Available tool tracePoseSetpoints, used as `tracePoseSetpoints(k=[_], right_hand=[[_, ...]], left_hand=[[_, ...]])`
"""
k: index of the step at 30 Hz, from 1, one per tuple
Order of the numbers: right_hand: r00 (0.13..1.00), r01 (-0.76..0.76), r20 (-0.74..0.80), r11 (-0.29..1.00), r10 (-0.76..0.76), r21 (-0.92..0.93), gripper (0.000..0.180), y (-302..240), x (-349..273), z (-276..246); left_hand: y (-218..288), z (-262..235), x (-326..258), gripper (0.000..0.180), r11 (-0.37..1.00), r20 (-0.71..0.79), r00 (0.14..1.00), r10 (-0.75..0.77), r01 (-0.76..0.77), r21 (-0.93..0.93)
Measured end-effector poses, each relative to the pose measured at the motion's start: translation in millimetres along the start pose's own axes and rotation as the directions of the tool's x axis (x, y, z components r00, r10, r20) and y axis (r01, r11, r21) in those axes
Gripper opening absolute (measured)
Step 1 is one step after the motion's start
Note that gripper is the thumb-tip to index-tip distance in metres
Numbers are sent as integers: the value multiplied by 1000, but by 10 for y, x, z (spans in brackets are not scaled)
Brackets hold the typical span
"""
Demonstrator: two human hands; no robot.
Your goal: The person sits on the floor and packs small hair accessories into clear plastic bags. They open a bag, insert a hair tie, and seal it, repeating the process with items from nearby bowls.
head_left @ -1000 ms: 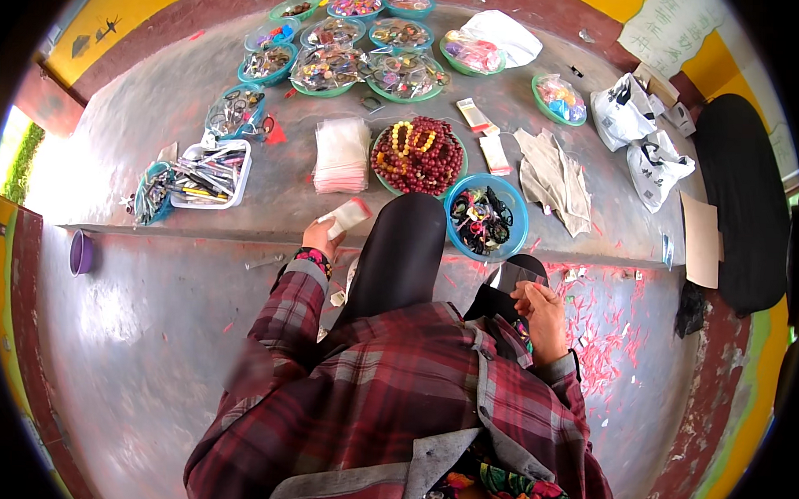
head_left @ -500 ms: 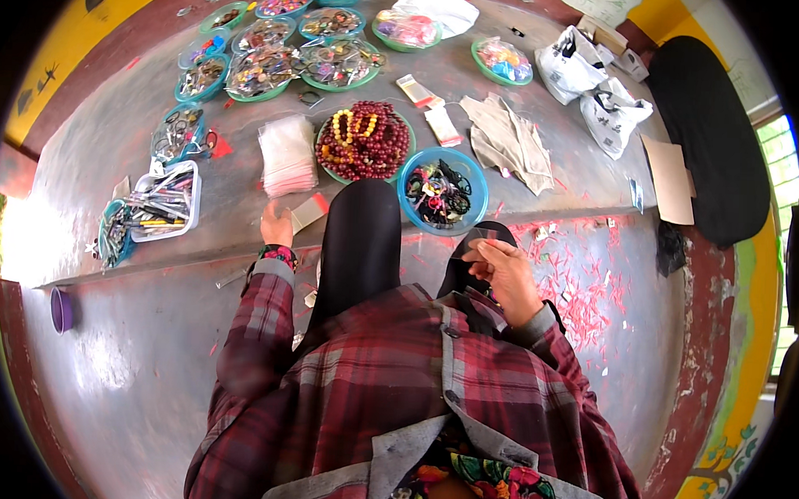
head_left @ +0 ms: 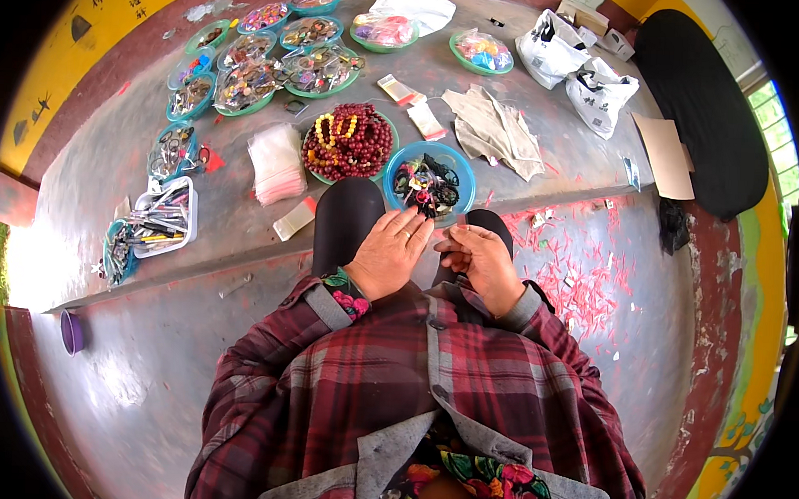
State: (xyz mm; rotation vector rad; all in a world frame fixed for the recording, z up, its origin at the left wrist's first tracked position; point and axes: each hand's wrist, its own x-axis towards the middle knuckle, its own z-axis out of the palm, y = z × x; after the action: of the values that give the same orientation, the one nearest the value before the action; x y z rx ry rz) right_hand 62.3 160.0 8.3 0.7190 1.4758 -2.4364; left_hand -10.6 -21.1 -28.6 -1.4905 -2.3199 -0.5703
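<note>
My left hand (head_left: 389,253) is over my lap at the near edge of the blue bowl (head_left: 461,168), its fingers stretched out and a ring on one of them. Close beside it, my right hand (head_left: 484,263) has thumb and fingers pinched on a small see-through plastic bag, which barely shows between the hands. Dark hair ties (head_left: 426,182) with coloured bits fill the bowl. Left of that, a green bowl (head_left: 394,144) bears dark red and yellow bead strings (head_left: 355,147). A stack of see-through bags (head_left: 278,162) and a white packet with a red end (head_left: 295,219) lie further left.
Several bowls of packaged trinkets (head_left: 322,69) crowd the far left of the raised slab. A white basket of pens (head_left: 192,209) stands at left. A beige cloth (head_left: 494,130), white plastic bags (head_left: 601,98) and cardboard (head_left: 665,158) lie right. Red scraps (head_left: 583,273) litter the lower floor.
My left hand has left the white packet and come right, beside my right hand. My right hand has moved slightly left, still pinching the see-through bag. The whole view has shifted a little.
</note>
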Motion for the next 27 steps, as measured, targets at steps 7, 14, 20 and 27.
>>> tracePoseSetpoints(k=[7, 14, 20, 27], right_hand=[[983, 172, -56, 985, -173, -24, 29, 34, -8, -157], [961, 275, 76, 941, -265, -199, 36, 229, 29, -75], [955, 292, 105, 936, -276, -195, 21, 239, 49, -135], [944, 329, 80, 884, -321, -333, 15, 249, 6, -107]], left_hand=[[-72, 124, -21, 25, -250, 487, 715, -502, 419, -873], [55, 104, -21, 23, -648, 722, 595, -353, 401, -648], [123, 234, -63, 25, -532, 719, 629, -296, 517, -671], [94, 78, -62, 19, 55, 452, 742, -495, 546, -836]])
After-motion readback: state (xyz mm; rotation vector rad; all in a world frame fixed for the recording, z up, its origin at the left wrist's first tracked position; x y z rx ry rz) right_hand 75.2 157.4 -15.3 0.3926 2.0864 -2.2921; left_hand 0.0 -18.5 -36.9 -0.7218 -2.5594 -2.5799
